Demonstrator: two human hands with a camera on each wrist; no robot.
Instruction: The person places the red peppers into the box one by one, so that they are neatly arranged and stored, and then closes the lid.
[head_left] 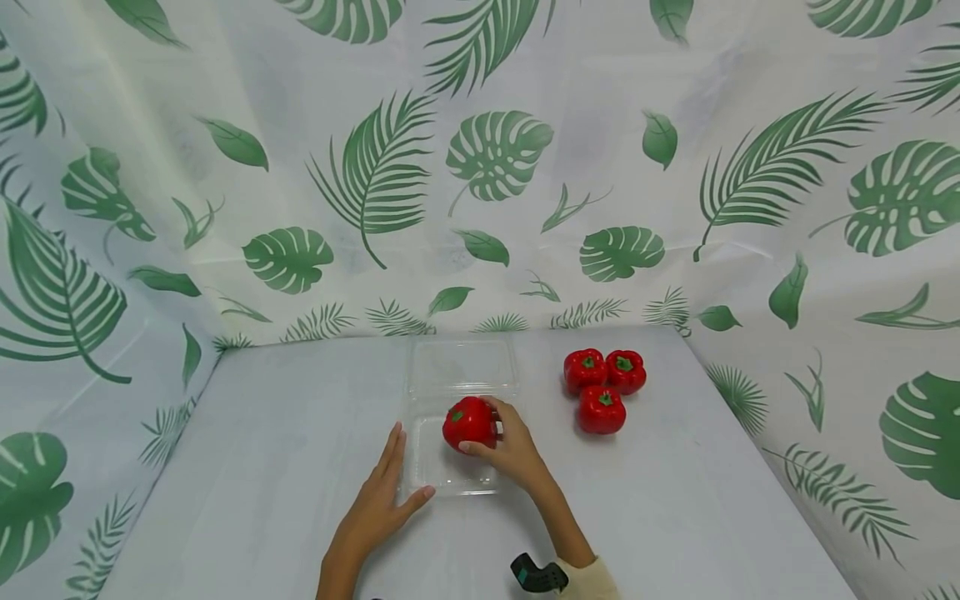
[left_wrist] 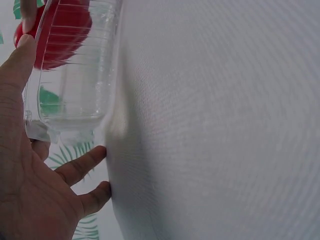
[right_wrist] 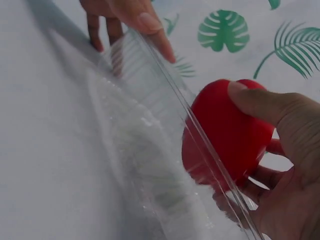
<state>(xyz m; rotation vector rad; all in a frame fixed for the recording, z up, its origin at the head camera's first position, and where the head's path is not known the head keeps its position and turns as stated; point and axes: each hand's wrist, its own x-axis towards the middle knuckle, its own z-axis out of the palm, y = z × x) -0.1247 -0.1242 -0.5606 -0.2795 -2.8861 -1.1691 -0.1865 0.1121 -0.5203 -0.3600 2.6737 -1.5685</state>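
Black wrist device (head_left: 538, 573) nearest; the right hand (head_left: 516, 447) curls round a red pepper (head_left: 465, 423) partly inside the clear container (head_left: 429, 467).
Placing seems in hand; next likely calls for lowering, then letting go. The stem (head_left: 457, 415) tilts up toward the container's left, no long axis clear; there the left hand (head_left: 377, 507) spreads, holding nothing.

Glossy red pepper (head_left: 468, 425), stem (head_left: 457, 415) toward ten o'clock in head view, partly inside clear container (head_left: 450, 477), lid (head_left: 462, 368) open toward twelve.
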